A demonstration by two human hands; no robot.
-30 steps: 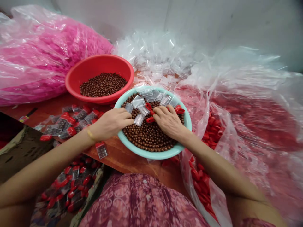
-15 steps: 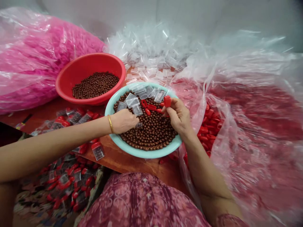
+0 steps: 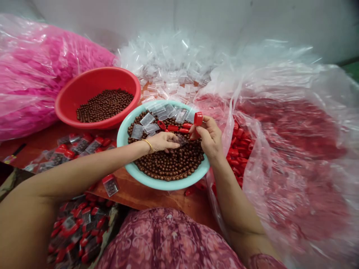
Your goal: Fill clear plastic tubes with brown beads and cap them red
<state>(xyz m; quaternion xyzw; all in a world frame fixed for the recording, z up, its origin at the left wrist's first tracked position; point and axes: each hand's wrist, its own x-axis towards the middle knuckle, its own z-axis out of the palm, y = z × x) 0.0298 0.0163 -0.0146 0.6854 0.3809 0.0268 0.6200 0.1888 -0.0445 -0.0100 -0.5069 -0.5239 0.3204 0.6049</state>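
A teal bowl (image 3: 131, 172) full of brown beads (image 3: 168, 164) sits in front of me, with small clear containers (image 3: 147, 119) and red caps (image 3: 172, 128) lying on the beads. My left hand (image 3: 164, 142) reaches over the beads with fingers closed on a small clear container (image 3: 181, 140). My right hand (image 3: 209, 136) hovers at the bowl's right rim and pinches a red cap (image 3: 198, 118) between thumb and fingers, close to the left hand's container.
A red bowl (image 3: 70, 97) of brown beads stands behind left. Filled red-capped containers (image 3: 81, 144) lie left and in a box (image 3: 81, 228) below. A pink bag (image 3: 36, 74), a heap of clear containers (image 3: 171, 63) and a bag of red caps (image 3: 280, 149) surround the bowls.
My right hand rose off the beads holding a red cap. My left hand slid right across the bowl and now holds a clear container near the right hand.
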